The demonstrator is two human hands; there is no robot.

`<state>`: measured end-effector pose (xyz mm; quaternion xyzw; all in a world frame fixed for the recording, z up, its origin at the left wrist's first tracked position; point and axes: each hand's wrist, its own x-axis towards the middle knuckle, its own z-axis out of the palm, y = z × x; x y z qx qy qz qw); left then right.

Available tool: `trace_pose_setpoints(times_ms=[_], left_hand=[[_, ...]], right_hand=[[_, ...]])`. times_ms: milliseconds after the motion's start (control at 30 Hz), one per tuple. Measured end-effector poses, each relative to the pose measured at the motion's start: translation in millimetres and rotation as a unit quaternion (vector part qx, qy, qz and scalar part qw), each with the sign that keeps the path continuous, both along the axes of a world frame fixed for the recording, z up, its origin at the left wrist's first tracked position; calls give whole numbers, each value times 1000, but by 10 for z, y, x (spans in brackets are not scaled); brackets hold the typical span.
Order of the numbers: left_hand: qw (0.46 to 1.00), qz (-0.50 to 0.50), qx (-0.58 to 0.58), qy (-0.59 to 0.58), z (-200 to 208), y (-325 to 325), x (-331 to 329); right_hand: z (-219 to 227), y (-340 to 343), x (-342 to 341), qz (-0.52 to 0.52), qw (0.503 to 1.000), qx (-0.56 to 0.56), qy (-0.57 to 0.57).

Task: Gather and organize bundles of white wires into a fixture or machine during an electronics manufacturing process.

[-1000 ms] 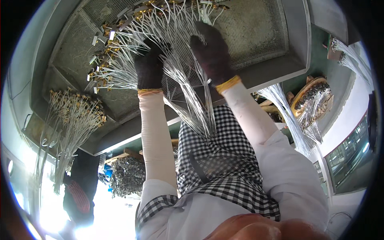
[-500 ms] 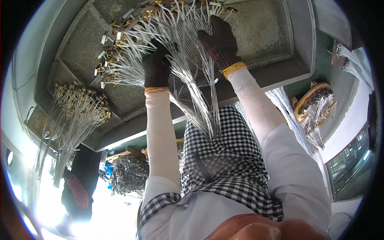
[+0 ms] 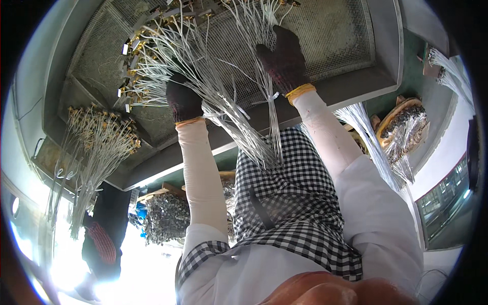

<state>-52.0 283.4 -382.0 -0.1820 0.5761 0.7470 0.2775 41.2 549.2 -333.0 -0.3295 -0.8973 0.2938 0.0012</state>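
Many silvery-white wires (image 3: pixel 213 91) with brass-coloured metal ends lie spread over a mesh-bottomed tray (image 3: pixel 335 35), their plain ends gathered over the tray's near edge. My left hand (image 3: pixel 184 99), in a dark knitted glove with a yellow cuff, is pushed in against the larger left group. Those wires cover its fingers, so its grip is hidden. To the right, a narrower wire bundle (image 3: pixel 272 109) is bound by a pale tie. Beside its upper part, my right hand (image 3: pixel 285 58), gloved alike, has thumb and fingers stretched apart, fingertips at the wires.
Another wire bunch (image 3: pixel 104 137) with brass ends hangs over the tray's left corner. Below the tray stand a container of small dark metal pieces (image 3: pixel 165 218) and, at right, a wrapped bundle (image 3: pixel 404 132). Long pale wires (image 3: pixel 368 140) hang near my right forearm. A co-worker's striped glove (image 3: pixel 102 244) shows at lower left.
My left hand has moved left and nearer, taking the larger wire group with it. A gap showing mesh has widened between the two groups. My right hand has shifted slightly nearer.
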Motion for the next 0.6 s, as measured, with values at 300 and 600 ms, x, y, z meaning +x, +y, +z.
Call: trace_pose_setpoints(times_ms=[300,600], left_hand=[[921,-193,-247,234,-6,-101,-64],[1000,18,11,-11,-61,-35,-50]], right_hand=[[44,-241,75,8,1000,-6,-1],[116,-432,440,-47,993,-55,91]])
